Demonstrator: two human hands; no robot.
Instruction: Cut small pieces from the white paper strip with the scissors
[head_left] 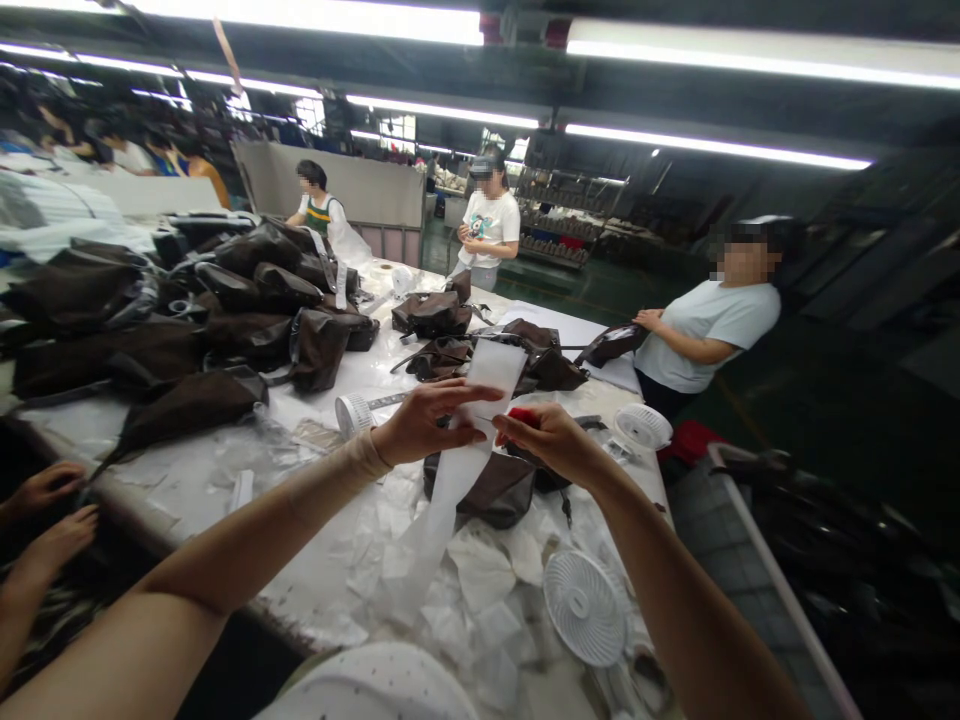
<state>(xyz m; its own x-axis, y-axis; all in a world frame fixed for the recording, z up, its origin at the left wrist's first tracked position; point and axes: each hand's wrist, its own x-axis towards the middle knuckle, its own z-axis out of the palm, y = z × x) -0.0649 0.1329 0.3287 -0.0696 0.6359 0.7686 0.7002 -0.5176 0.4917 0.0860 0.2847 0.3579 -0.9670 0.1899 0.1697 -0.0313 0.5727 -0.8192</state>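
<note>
My left hand (435, 420) grips a long strip of translucent white sheet (495, 368) between thumb and fingers, over the table. The strip's upper end sticks up past the fingers, and its lower part hangs toward the tabletop. Close on the right, my right hand (551, 435) is closed on a small red-handled tool (523, 415), its tip at the strip's edge; the blades are too small to make out. Below and behind both hands lies a dark brown bag (499, 490).
Brown bags (247, 340) are heaped at the left. White fans (585, 607) and loose wrapping (480, 565) lie on the table (157, 500). A grey crate (750, 540) stands at the right. Several people are around, one person's hands (52, 510) at the left edge.
</note>
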